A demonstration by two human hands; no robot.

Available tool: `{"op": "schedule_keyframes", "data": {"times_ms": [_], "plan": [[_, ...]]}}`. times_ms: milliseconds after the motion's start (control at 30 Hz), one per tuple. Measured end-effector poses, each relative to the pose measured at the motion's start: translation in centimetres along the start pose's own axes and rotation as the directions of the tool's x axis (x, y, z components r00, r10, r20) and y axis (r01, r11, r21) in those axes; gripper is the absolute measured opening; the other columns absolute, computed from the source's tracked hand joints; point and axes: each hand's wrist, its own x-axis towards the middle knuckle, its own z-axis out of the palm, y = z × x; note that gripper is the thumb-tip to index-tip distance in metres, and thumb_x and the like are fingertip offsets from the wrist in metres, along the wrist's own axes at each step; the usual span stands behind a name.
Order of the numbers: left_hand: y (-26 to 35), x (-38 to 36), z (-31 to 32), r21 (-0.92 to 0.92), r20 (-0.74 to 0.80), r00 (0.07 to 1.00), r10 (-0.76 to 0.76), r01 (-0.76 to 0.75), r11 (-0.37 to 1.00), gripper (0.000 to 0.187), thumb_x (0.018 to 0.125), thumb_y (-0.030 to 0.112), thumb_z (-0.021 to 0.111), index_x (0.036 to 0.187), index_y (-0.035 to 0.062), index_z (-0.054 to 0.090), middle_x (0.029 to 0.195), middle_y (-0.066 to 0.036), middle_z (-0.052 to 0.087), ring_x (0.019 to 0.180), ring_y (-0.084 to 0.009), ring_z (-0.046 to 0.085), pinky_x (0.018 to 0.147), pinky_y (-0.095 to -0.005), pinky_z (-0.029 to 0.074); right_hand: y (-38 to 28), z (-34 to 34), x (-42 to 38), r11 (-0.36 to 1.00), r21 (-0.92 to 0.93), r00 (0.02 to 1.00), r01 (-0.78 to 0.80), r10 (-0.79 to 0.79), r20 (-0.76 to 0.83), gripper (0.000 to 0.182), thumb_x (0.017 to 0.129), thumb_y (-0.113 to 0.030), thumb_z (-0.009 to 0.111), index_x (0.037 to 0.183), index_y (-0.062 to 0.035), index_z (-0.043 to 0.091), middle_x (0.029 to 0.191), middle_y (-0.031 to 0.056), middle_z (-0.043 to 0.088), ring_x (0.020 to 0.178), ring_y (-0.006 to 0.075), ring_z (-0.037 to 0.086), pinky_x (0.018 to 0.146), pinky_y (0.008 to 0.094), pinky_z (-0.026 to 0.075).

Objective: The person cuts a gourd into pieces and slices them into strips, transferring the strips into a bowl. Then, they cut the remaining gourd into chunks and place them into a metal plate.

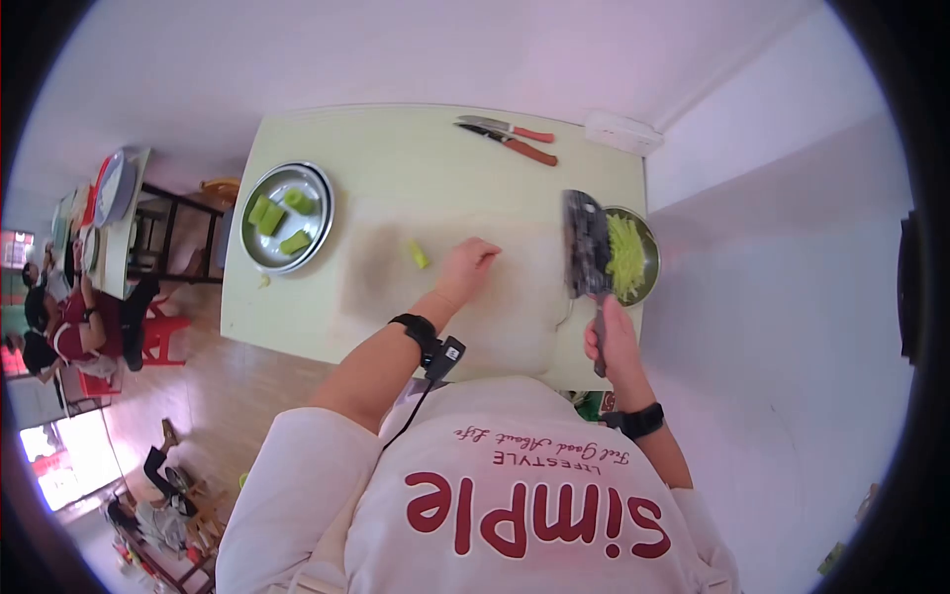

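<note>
My right hand (616, 342) is closed round the handle of a dark, wide-bladed cleaver (586, 243). The blade is blurred and overlaps the left rim of a metal bowl (648, 282) of pale green shreds (625, 257). Over the pale cutting board (515, 332), my left hand (467, 267) has its fingers curled together, and nothing shows in them. A short light-green vegetable piece (418, 254) lies just left of that hand, apart from it. Farther left, a metal dish (319, 238) holds several chunks of peeled green vegetable (269, 218).
Two knives (515, 139) with reddish handles lie near the table's far edge. A white box (621, 132) sits at the far right corner, by the wall (762, 257). To the left, people (84, 322) are around another table (119, 243) with red stools (166, 342).
</note>
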Motion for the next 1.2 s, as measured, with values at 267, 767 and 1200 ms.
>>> {"op": "schedule_keyframes", "data": {"times_ms": [267,767,1200], "plan": [[-4.7,-5.0,-12.2,-0.394,-0.286,0.746,-0.601,0.48,0.784,0.012,0.084,0.007,0.063,0.093,0.0,0.065,0.085,-0.008,0.068,0.079,-0.014,0.065,0.074,-0.0269,0.051,2.4,10.0,0.5,0.991,-0.13,0.981,0.02,0.006,0.196,0.047,0.1,-0.045,0.038,0.118,-0.0036,0.052,0.056,0.0011,0.044,0.039,0.0086,0.038,0.037,0.0228,0.031],[13.4,6.3,-2.5,-0.073,0.093,0.786,0.612,-0.607,0.791,0.012,0.079,0.009,0.064,0.091,0.0106,0.066,0.095,-0.008,0.064,0.081,-0.029,0.061,0.07,-0.037,0.051,6.0,3.7,-6.5,0.984,-0.157,0.976,-0.078,0.044,-0.212,0.043,0.098,-0.045,0.042,0.105,-0.005,0.056,0.055,-0.0014,0.043,0.038,0.007,0.037,0.036,0.0224,0.03],[-10.4,-7.2,-10.8,0.144,-0.12,0.986,-0.118,0.135,0.98,0.014,0.08,0.007,0.064,0.094,0.0064,0.064,0.095,-0.01,0.06,0.083,-0.0288,0.061,0.073,-0.0374,0.051,5.1,14.3,-1.2,0.958,-0.286,0.992,-0.039,0.071,0.106,0.039,0.098,-0.041,0.046,0.103,-0.0044,0.058,0.056,-0.0016,0.045,0.041,0.0061,0.042,0.038,0.0232,0.032]]}}
